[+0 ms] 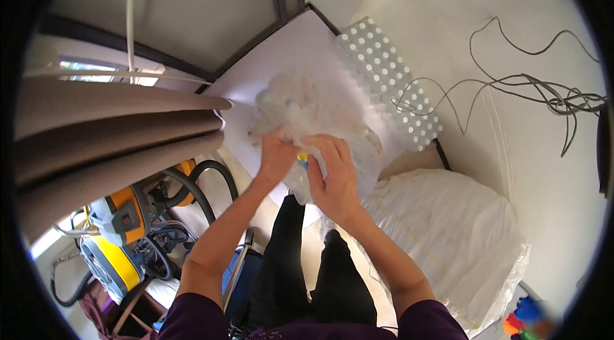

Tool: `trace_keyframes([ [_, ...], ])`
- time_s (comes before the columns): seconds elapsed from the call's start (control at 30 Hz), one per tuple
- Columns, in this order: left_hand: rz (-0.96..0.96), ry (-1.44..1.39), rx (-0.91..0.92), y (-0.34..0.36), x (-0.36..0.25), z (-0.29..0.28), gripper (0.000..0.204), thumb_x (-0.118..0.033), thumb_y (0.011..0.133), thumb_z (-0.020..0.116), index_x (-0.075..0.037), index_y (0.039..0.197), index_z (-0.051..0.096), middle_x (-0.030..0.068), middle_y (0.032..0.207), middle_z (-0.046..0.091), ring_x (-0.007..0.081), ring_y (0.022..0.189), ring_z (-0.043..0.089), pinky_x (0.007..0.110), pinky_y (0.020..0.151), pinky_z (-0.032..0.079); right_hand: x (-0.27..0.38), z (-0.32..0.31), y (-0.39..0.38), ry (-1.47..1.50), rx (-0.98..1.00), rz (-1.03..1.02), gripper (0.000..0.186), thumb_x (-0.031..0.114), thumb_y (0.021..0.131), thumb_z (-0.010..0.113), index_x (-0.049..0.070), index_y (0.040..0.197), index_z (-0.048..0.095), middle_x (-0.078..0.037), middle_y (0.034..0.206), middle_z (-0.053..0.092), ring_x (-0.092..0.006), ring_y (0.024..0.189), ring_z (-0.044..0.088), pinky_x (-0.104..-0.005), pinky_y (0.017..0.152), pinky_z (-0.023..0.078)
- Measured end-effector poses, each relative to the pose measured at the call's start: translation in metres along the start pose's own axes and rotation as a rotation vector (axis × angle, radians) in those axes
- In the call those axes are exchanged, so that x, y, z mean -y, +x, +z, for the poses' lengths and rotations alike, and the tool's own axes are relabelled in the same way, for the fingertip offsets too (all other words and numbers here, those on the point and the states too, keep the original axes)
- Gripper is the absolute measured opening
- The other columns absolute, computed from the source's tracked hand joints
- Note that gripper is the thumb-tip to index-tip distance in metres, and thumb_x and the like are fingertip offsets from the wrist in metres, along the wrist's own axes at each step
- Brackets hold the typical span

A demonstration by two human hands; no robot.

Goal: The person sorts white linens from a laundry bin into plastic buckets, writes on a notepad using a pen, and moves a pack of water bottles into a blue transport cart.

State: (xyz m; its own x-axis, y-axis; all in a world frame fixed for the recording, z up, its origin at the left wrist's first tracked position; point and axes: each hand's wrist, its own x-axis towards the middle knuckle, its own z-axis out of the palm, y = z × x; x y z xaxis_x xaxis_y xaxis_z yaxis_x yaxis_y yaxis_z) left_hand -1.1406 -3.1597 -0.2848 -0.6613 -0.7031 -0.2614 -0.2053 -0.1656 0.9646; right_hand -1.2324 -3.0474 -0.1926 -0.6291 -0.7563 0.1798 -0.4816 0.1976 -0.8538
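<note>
Purple sleeves point(194, 318) up close, L hand point(277, 156) & R hand point(334, 180) gripping clr plastic bag point(306, 108).

The person point(300, 332) wears a dark purple short-sleeved top point(195, 319) and black trousers point(281, 276), with forearms point(224, 234), left hand point(276, 158) and right hand point(337, 183) bare.

No words or numbers are showing legibly. Toward eight o'clock, an orange-and-grey machine point(121, 199) is bearing a dark panel point(126, 219) with a reddish mark, too small to read. At the centre, a clear plastic bag point(320, 113) is showing a yellow-and-blue patch point(302, 156), too blurred for making out any lettering.
</note>
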Motion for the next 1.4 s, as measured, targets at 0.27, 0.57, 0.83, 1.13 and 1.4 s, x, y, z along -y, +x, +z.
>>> trace_keyframes([
  [0.27,-0.083,0.078,0.000,0.141,0.012,-0.052,0.028,0.006,0.079,0.055,0.000,0.104,0.068,0.0009,0.090,0.069,0.0071,0.075,0.058,0.026,0.064,0.049,-0.052,0.020,-0.014,-0.023,-0.102,0.188,0.034,-0.013,0.082,0.057,0.002,0.112,0.063,-0.015,0.107,0.065,-0.0315,0.096,0.063,-0.0370,0.084,0.051],
  [0.57,0.088,0.505,-0.102,0.234,0.072,-0.091,0.030,-0.004,0.082,0.059,-0.001,0.111,0.067,0.0104,0.088,0.070,0.0173,0.081,0.062,0.032,0.077,0.050,-0.230,0.042,-0.032,0.029,-0.073,0.539,0.024,-0.007,0.086,0.052,0.002,0.102,0.067,-0.013,0.093,0.071,-0.0280,0.086,0.069,-0.0359,0.078,0.055],
  [0.83,-0.005,0.471,-0.218,0.215,0.111,-0.063,0.055,-0.015,0.091,0.066,-0.002,0.141,0.048,0.0141,0.122,0.061,0.0202,0.104,0.059,0.032,0.092,0.046,-0.457,0.038,0.008,-0.144,-0.046,0.954,0.056,0.010,0.082,0.069,0.003,0.136,0.055,-0.016,0.124,0.066,-0.0256,0.109,0.064,-0.0357,0.091,0.052],
  [1.13,-0.144,0.482,-0.563,0.105,0.147,-0.019,0.075,-0.007,0.092,0.069,-0.001,0.152,0.024,0.0135,0.124,0.049,0.0201,0.112,0.050,0.034,0.098,0.045,-0.607,-0.013,0.088,0.090,-0.311,1.098,0.081,0.026,0.076,0.078,0.003,0.145,0.045,-0.023,0.139,0.054,-0.0327,0.130,0.051,-0.0383,0.106,0.041],
  [1.4,-0.632,0.309,-0.176,0.004,0.210,0.072,0.050,-0.008,0.093,0.069,-0.007,0.137,0.047,0.0052,0.105,0.062,0.0133,0.092,0.062,0.027,0.081,0.050,-0.658,-0.008,0.112,0.839,-0.396,1.360,0.083,0.026,0.079,0.073,0.003,0.149,0.036,-0.016,0.154,0.036,-0.0441,0.137,0.037,-0.0487,0.116,0.027],
])
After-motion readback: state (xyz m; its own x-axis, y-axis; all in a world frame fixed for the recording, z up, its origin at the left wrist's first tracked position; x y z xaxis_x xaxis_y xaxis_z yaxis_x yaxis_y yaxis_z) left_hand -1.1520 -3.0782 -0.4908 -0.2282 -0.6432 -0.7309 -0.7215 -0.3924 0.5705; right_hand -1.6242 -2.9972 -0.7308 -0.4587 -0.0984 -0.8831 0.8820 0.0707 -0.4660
